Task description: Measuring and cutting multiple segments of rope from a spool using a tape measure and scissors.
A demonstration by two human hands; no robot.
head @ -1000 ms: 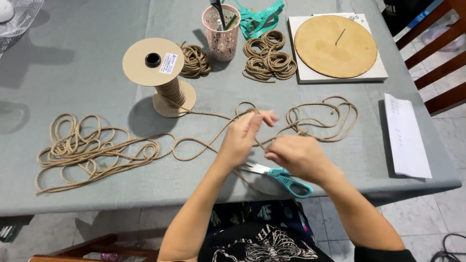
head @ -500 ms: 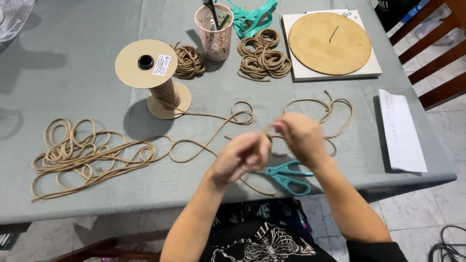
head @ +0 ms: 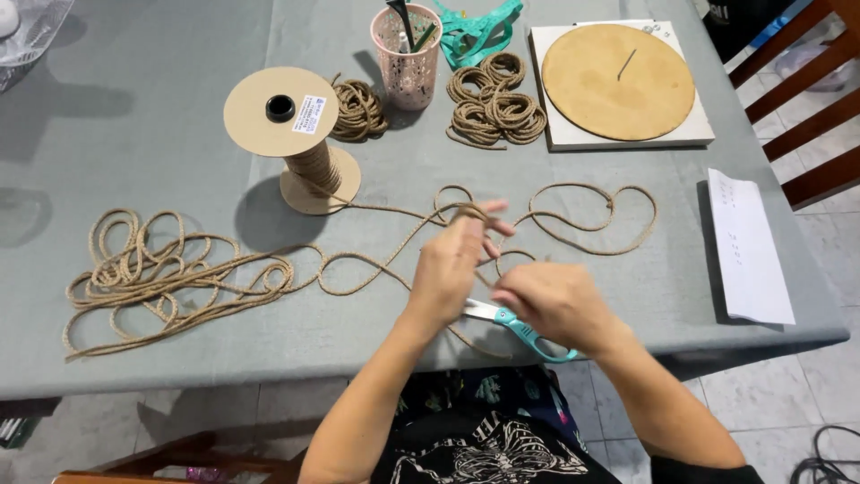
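A long tan rope [head: 376, 269] runs from a cardboard spool [head: 291, 125] across the grey table [head: 134, 134]. My left hand [head: 452, 264] is raised over the table with a few turns of rope wound around its fingertips. My right hand [head: 555, 305] is close beside it near the table's front edge, fingers closed on a strand. Teal-handled scissors [head: 528, 333] lie on the table just under my right hand. A loose rope loop [head: 651, 218] lies to the right of my hands, and a tangled heap of rope [head: 161, 269] lies at the left.
At the back stand a pink mesh cup [head: 408, 58] with tools, two coiled rope bundles [head: 497, 103] [head: 358, 109], and a round wooden board [head: 618, 81] on a white slab. A white paper sheet [head: 748, 246] lies at the right edge. Wooden chairs [head: 806, 99] stand beyond.
My hands drew together, then the left hand rose with rope wound on its fingers while the right dropped back over the scissors. The right-hand loop has shifted slightly.
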